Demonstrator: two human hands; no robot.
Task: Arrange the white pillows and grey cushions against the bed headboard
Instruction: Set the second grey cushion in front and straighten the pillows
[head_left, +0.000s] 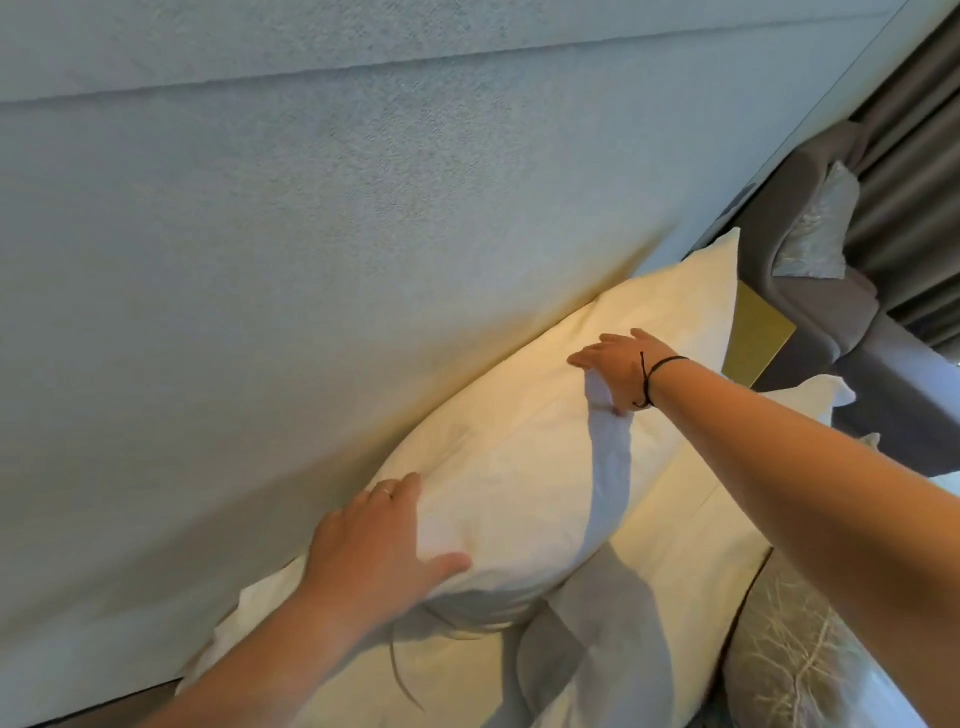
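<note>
Leaning against the pale headboard (322, 249), a white pillow (519, 467) stands on its long edge on top of a second white pillow (675, 587) lying flat beneath it. The left hand (374, 540) presses on the near end of the upright pillow — fingers (400, 491) straight and spread, gripping nothing. The right hand (618, 364) rests on the pillow's far end, fingers extended with the tips touching the fabric. A grey cushion (800, 660) lies just beside the lower pillow, at bottom right — a grey armchair (810, 291) and curtain (914, 208) stand beyond the bed.
</note>
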